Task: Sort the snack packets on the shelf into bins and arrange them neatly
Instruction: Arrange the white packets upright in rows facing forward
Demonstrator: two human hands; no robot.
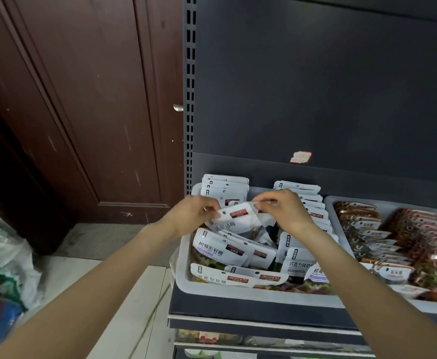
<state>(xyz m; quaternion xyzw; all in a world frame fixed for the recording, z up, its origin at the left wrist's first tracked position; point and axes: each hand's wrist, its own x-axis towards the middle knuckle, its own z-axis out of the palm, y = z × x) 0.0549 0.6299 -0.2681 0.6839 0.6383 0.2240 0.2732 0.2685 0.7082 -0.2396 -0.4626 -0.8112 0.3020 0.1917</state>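
Note:
A white snack packet (240, 218) with a red label is held above the left grey bin (183, 275). My left hand (191, 216) pinches its left top corner and my right hand (282, 208) pinches its right top corner. Below it the bin holds several white packets, some standing in two rows at the back (225, 187), others lying loose at the front (220, 251). A second grey bin (329, 203) to the right holds neat rows of brown packets (393, 234).
The bins sit on a dark metal shelf (238, 309) with a dark back panel (316, 86); lower shelves show beneath. A brown wooden door (82, 112) stands at the left, and woven sacks (2, 268) lie on the floor at the lower left.

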